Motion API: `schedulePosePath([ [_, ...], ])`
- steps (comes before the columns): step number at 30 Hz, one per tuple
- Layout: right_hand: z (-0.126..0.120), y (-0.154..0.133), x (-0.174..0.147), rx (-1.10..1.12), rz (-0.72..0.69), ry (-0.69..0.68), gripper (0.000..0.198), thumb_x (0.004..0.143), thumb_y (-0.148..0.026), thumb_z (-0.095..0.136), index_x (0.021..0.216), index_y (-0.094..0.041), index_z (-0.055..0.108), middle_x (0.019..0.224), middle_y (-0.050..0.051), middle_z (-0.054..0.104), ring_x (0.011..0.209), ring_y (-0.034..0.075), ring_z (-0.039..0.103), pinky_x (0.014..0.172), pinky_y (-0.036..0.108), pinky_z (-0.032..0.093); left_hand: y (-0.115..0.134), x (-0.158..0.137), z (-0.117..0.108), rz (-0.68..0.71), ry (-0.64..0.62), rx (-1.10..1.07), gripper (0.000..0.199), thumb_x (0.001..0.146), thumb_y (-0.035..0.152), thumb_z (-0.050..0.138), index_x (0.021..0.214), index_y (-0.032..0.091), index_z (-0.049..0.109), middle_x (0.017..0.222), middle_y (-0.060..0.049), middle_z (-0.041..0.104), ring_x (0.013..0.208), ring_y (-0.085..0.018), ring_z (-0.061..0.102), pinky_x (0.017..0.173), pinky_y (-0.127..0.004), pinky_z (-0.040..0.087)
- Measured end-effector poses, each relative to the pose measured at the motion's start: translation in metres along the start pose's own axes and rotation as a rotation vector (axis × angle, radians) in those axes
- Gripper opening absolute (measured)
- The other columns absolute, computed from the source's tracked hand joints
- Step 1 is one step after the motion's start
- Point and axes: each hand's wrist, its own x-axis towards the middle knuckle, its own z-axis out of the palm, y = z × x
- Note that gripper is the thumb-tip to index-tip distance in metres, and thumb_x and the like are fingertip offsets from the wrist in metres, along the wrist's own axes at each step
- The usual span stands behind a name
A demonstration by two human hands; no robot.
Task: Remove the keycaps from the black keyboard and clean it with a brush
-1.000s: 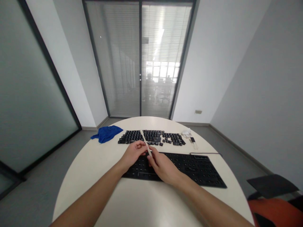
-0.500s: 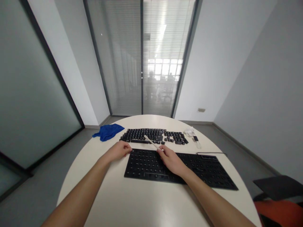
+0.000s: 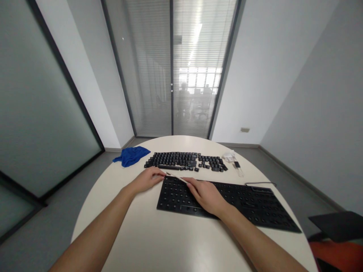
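A black keyboard base with its keycaps off (image 3: pixel 241 206) lies slightly slanted on the table under my hands. My left hand (image 3: pixel 147 179) is at its upper left corner, thumb and fingertips closed on the edge. In my right hand (image 3: pixel 208 194), resting over the left half of the base, is a thin pale stick (image 3: pixel 177 177) pinched between thumb and fingers. Its small tip looks dark and lies close to my left fingertips; whether it is a brush or a swab I cannot tell. Behind the base, the loose black keycaps (image 3: pixel 176 160) are laid out in keyboard order.
A blue cloth (image 3: pixel 132 155) lies at the back left of the round white table (image 3: pixel 159 241). White crumpled material (image 3: pixel 229 156) and a small black-and-clear item (image 3: pixel 237 166) sit back right. The keyboard's cable (image 3: pixel 261 184) runs rightward. An orange-seated chair (image 3: pixel 337 253) stands at right.
The keyboard base has shifted a little to the right, with my left hand following. My right hand has lowered the stick, so its tip has come down from over the keycaps to the base's upper left corner.
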Motion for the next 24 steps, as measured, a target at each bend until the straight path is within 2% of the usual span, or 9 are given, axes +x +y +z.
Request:
schedulePosePath([
  [4, 0.007, 0.0, 0.0, -0.102, -0.066, 0.018, 0.039, 0.102, -0.034, 0.037, 0.135, -0.028, 0.058, 0.115, 0.006, 0.073, 0.1, 0.023, 0.07, 0.085, 0.032, 0.051, -0.006, -0.002, -0.001, -0.012, -0.006, -0.004, 0.025, 0.085, 0.036, 0.066, 0.102, 0.021, 0.075, 0.106, -0.008, 0.072, 0.101, -0.023, 0.064, 0.094, -0.034, 0.046],
  [13, 0.001, -0.005, 0.002, -0.27, -0.009, 0.026, 0.037, 0.103, -0.033, 0.037, 0.13, -0.026, 0.061, 0.093, 0.006, 0.073, 0.086, 0.022, 0.069, 0.074, 0.03, 0.051, -0.004, -0.003, 0.002, 0.007, -0.008, 0.01, 0.034, 0.078, 0.041, 0.074, 0.106, 0.021, 0.072, 0.111, -0.007, 0.07, 0.105, -0.024, 0.062, 0.098, -0.037, 0.046],
  [18, 0.0, -0.007, 0.002, -0.257, -0.078, 0.021, 0.033, 0.103, -0.028, 0.038, 0.119, -0.02, 0.066, 0.097, 0.007, 0.069, 0.094, 0.021, 0.064, 0.083, 0.03, 0.05, -0.002, -0.004, 0.001, 0.012, -0.028, 0.011, 0.033, 0.079, 0.039, 0.073, 0.108, 0.022, 0.072, 0.112, -0.007, 0.07, 0.107, -0.024, 0.061, 0.1, -0.037, 0.045],
  [24, -0.007, -0.003, 0.001, -0.185, -0.147, -0.008, 0.032, 0.103, -0.025, 0.039, 0.12, -0.018, 0.065, 0.098, 0.009, 0.067, 0.096, 0.021, 0.062, 0.088, 0.032, 0.049, -0.002, -0.003, -0.002, 0.012, -0.048, 0.011, 0.028, 0.084, 0.03, 0.063, 0.109, 0.021, 0.073, 0.113, -0.008, 0.071, 0.107, -0.023, 0.062, 0.1, -0.036, 0.044],
])
